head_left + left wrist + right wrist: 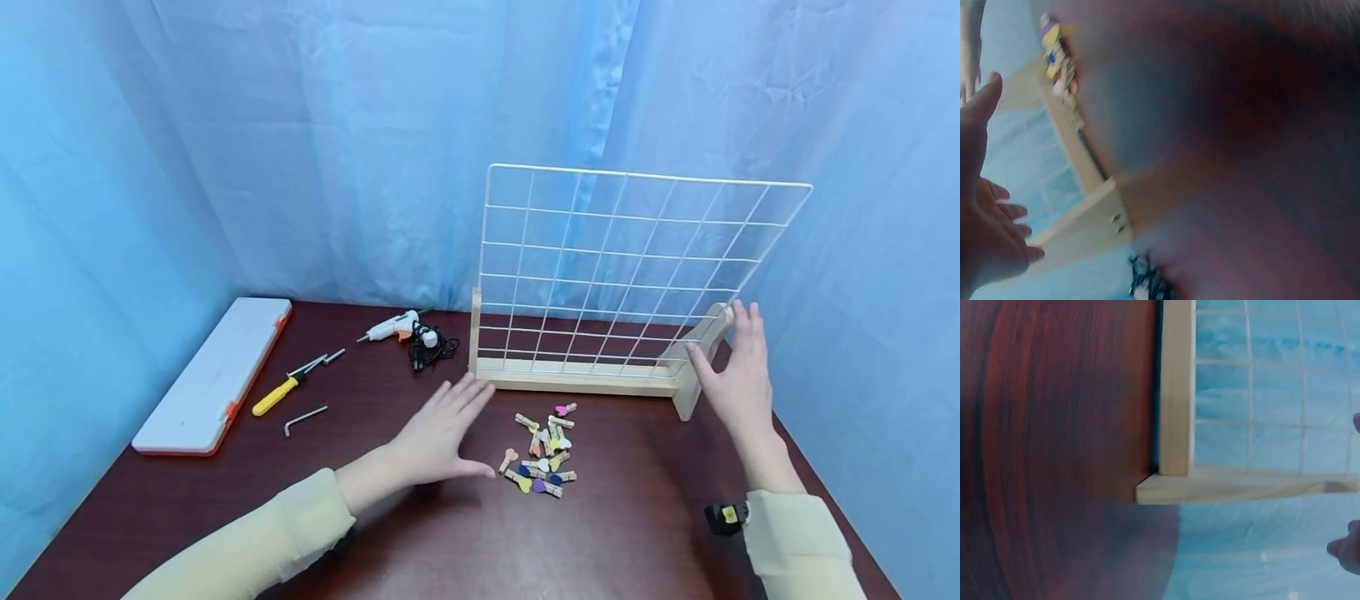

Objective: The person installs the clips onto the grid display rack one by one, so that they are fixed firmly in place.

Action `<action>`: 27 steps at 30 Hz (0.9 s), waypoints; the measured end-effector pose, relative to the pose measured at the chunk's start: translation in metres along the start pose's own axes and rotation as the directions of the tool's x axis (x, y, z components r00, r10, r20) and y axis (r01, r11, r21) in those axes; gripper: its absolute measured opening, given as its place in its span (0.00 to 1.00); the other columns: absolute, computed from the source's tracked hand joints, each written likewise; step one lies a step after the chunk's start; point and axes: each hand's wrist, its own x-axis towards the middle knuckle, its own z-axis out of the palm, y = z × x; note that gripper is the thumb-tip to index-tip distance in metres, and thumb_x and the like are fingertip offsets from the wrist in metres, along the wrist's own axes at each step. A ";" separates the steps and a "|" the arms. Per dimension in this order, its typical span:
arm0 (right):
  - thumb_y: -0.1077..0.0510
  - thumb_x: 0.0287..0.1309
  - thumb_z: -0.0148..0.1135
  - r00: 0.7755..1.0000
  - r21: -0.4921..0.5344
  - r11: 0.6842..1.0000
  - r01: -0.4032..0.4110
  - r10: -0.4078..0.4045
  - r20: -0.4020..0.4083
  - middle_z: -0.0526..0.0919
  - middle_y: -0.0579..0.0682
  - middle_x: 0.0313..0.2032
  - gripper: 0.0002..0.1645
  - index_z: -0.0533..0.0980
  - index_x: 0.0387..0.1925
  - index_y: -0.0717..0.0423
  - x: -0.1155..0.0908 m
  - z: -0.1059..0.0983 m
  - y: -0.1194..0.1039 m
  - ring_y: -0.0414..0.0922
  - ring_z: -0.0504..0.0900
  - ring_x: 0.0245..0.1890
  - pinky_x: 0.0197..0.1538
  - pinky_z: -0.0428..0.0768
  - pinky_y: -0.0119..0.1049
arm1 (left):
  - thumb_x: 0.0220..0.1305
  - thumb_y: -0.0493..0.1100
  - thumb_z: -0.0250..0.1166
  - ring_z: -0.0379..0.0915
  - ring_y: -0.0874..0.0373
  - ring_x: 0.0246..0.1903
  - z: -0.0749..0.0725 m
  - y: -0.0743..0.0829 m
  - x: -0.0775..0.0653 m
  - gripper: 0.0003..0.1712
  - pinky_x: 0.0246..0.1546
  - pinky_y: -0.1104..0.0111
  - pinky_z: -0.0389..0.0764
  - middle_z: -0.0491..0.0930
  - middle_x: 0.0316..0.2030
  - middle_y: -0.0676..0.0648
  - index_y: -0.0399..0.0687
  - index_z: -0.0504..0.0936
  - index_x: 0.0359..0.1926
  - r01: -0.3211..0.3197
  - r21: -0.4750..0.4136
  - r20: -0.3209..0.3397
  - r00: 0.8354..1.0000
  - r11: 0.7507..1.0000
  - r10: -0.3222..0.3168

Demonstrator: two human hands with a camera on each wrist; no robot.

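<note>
A white wire grid panel [604,251] stands upright in a pale wooden stand [577,382] on the dark table. My right hand [738,383] is spread at the stand's right upright [1241,487]; in the right wrist view the upright's end lies between thumb and fingers, with gaps on both sides. My left hand [431,437], fingers straight and thumb out, hovers in front of the left upright [1094,222], holding nothing. Beside its thumb lies a loose pile of small wooden clothespins [553,490] with coloured hearts. Two metal fasteners show on the left upright in the left wrist view.
Left on the table lie a white case [213,375] with orange edging, a yellow-handled screwdriver [274,397], and a hex key [303,418]. A white glue gun [392,326] with a coiled black cord [431,354] sits farther back. Blue curtains [337,150] hang around the table.
</note>
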 end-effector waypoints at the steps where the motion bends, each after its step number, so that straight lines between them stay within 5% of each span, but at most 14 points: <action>1: 0.48 0.53 0.59 1.000 0.022 1.000 -0.009 0.010 -0.011 0.38 0.40 0.69 0.48 0.41 0.68 0.35 0.002 0.001 0.004 0.45 0.39 0.68 0.60 0.54 0.64 | 0.41 0.76 0.56 0.36 0.52 0.68 0.004 0.002 0.001 0.62 0.66 0.54 0.47 0.48 0.68 0.46 0.45 0.47 0.68 -0.022 -0.036 0.025 0.999 0.999 0.023; 6: 0.49 0.54 0.59 0.998 0.112 0.992 -0.061 0.062 -0.005 0.43 0.41 0.68 0.51 0.36 0.67 0.32 0.009 0.010 0.020 0.48 0.47 0.67 0.63 0.54 0.58 | 0.42 0.69 0.63 0.44 0.53 0.66 0.019 0.006 0.011 0.58 0.64 0.56 0.55 0.54 0.66 0.47 0.47 0.50 0.68 -0.070 -0.213 0.152 0.983 0.974 0.104; 10: 0.50 0.55 0.58 0.993 0.242 0.964 -0.113 0.100 0.066 0.47 0.44 0.68 0.51 0.35 0.67 0.33 0.015 0.015 0.029 0.51 0.54 0.65 0.63 0.58 0.53 | 0.46 0.65 0.63 0.56 0.55 0.62 0.028 0.004 0.019 0.49 0.61 0.61 0.62 0.62 0.62 0.48 0.48 0.59 0.65 -0.110 -0.272 0.206 0.964 0.956 0.170; 14: 0.54 0.57 0.56 0.983 0.345 0.926 -0.154 0.107 0.151 0.51 0.55 0.67 0.49 0.34 0.68 0.35 0.018 0.014 0.028 0.55 0.57 0.63 0.63 0.60 0.51 | 0.50 0.60 0.63 0.63 0.60 0.54 0.036 0.002 0.030 0.35 0.56 0.69 0.67 0.71 0.54 0.51 0.50 0.71 0.58 -0.136 -0.309 0.203 0.958 0.941 0.205; 17: 0.56 0.59 0.54 0.980 0.381 0.912 -0.155 0.095 0.173 0.54 0.60 0.65 0.46 0.37 0.68 0.37 0.018 0.013 0.026 0.53 0.61 0.61 0.61 0.66 0.36 | 0.53 0.57 0.62 0.65 0.62 0.48 0.040 0.001 0.036 0.24 0.51 0.72 0.69 0.74 0.46 0.53 0.52 0.78 0.50 -0.133 -0.339 0.185 0.961 0.931 0.205; 21: 0.61 0.58 0.54 0.991 0.472 0.874 -0.117 0.071 0.113 0.63 0.58 0.60 0.39 0.48 0.67 0.45 0.018 0.021 0.034 0.39 0.67 0.55 0.48 0.68 0.15 | 0.56 0.53 0.62 0.68 0.65 0.39 0.044 0.001 0.042 0.14 0.41 0.78 0.71 0.74 0.37 0.55 0.54 0.83 0.41 -0.131 -0.379 0.165 0.965 0.916 0.206; 27: 0.66 0.56 0.55 0.998 0.596 0.801 -0.062 0.039 0.052 0.76 0.48 0.52 0.31 0.60 0.62 0.53 0.018 0.031 0.048 0.33 0.72 0.48 0.43 0.71 0.16 | 0.57 0.48 0.62 0.68 0.69 0.26 0.048 0.000 0.046 0.08 0.26 0.84 0.68 0.74 0.26 0.57 0.51 0.83 0.35 -0.127 -0.459 0.169 0.959 0.879 0.226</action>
